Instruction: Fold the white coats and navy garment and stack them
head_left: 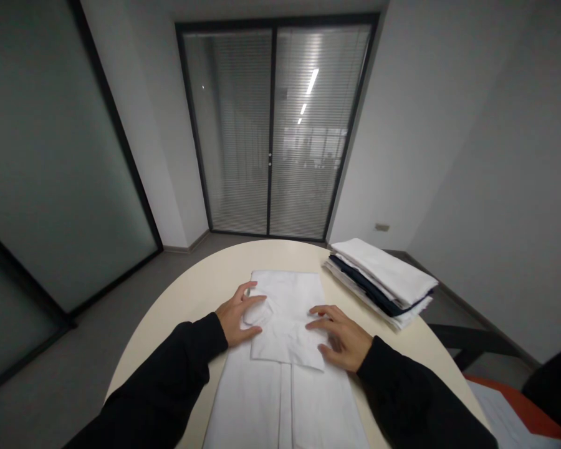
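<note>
A white cloth garment (pixel 285 399) lies lengthwise on a round cream table, its far part folded back into a smaller rectangle on top. My left hand (pixel 240 315) rests at the left edge of that folded part, fingers spread, beside a small bunched bit of fabric. On the right edge lies my right hand (pixel 339 337), its fingers apart and slightly bent, touching the cloth. Neither hand grips anything visible. A strip with two lengthwise edges runs down the middle of the garment's near part.
A stack of folded white and dark cloths (pixel 383 274) sits at the table's (pixel 187 293) right back edge. To the lower right are white and orange-red items (pixel 518 405) and dark chair-like shapes. Glass doors with blinds (pixel 271 137) stand behind.
</note>
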`<state>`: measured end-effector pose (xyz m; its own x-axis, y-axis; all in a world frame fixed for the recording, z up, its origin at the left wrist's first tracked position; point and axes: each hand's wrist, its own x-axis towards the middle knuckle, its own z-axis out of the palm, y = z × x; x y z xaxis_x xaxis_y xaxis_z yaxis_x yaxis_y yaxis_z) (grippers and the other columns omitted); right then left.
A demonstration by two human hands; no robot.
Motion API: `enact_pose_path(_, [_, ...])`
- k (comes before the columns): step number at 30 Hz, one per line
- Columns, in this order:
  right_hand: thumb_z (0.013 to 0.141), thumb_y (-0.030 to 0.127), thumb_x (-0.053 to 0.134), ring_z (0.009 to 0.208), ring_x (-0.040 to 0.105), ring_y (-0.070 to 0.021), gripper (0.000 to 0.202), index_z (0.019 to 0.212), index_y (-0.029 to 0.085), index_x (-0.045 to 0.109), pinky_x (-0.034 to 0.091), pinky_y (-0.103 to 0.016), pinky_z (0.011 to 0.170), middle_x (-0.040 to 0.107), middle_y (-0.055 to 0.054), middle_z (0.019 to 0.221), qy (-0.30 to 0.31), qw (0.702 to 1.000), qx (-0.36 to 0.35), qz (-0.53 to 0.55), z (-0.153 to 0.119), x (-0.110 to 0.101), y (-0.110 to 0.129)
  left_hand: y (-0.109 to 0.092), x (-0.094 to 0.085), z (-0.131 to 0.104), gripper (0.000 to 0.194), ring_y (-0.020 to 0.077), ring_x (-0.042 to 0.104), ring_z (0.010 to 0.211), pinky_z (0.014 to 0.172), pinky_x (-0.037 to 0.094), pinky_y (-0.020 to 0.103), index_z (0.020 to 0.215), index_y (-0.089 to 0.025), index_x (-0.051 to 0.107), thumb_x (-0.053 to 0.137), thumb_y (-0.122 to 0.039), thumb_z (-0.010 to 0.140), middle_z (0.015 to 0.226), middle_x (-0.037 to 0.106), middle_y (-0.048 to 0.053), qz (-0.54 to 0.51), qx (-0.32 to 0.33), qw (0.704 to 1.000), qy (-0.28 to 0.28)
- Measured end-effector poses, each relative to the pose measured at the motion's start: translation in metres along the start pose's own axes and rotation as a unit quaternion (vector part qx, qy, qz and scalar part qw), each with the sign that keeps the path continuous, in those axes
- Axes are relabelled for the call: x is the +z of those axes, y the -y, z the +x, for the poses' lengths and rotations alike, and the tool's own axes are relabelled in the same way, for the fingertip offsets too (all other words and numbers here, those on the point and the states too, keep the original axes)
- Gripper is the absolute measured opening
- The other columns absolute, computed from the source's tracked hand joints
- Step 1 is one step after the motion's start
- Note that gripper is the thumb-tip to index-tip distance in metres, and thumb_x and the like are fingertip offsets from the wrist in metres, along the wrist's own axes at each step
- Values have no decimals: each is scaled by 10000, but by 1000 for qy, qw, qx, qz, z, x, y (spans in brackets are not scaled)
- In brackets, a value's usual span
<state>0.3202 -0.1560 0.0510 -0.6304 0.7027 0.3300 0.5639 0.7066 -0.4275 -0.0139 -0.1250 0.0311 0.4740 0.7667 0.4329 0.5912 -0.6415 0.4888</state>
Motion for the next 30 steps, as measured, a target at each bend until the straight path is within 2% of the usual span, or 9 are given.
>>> enact_pose_path(4, [558,91,566,1238,431,-312,740,1282,246,567,374,-487,1037,475,-108,1365,8,999,-13,-28,-5,1,-2,-1,-3,-3,746,453,122,1397,1099,204,617,1250,-302,600,641,-100,533,1566,170,34,84,114,988,62])
enact_pose_path(7, [618,41,523,1210,469,-281,731,1318,251,536,416,-465,1003,510,-109,1345,10,995,-52,-82,-4,7,-9,2,0,-3,854,464,4,1415,1067,234,663,1313,-324,544,580,-47,505,1597,38,-4,132,134,979,77])
enact_pose_path(9, [682,23,499,1159,516,-262,674,1312,259,539,457,-443,950,564,-99,1298,10,989,-77,-123,-1,12,-14,5,1,-1,855,434,79,1417,1039,315,638,1342,-325,509,565,-37,539,1593,90,13,167,151,972,70])
enact_pose_path(13, [808,14,423,1066,597,-208,570,1307,269,528,505,-372,880,645,-59,1217,-12,979,-112,-170,4,15,-21,13,3,4,637,321,372,1308,961,459,498,1324,-314,530,522,-52,742,1438,457,47,212,202,956,25])
enact_pose_path(16, [848,23,385,1032,624,-185,425,1158,233,585,517,-346,858,671,-59,1178,-57,977,-134,-156,5,11,-21,20,3,6,492,240,529,1155,885,526,390,1303,-315,554,447,-89,880,1294,606,26,194,241,951,3])
enact_pose_path(21, [765,-21,376,1025,617,-183,308,841,219,554,514,-340,826,669,-59,1170,-103,985,-127,-63,4,9,-23,27,7,5,454,174,616,1108,901,544,332,1255,-282,605,398,-79,906,1275,623,50,72,236,969,-29])
enact_pose_path(24, [674,-60,361,1042,604,-178,390,832,226,573,498,-338,852,657,-36,1190,-98,988,-114,-28,4,11,-26,24,9,6,431,170,639,1072,893,546,325,1080,-238,705,414,-32,838,1206,657,68,-39,210,976,-52])
enact_pose_path(27, [647,-58,365,1056,587,-182,453,899,231,605,482,-350,890,653,-32,1180,-76,992,-102,-21,4,11,-25,14,6,5,358,205,630,1047,897,533,382,938,-212,729,472,-39,757,1147,657,84,-73,155,983,-68])
enact_pose_path(30, [674,-13,392,1041,577,-197,442,968,231,615,474,-364,901,648,-46,1156,-61,994,-85,-36,3,6,-16,5,3,2,275,244,580,1109,948,494,424,989,-190,694,548,-133,763,1217,591,117,-92,130,987,-26])
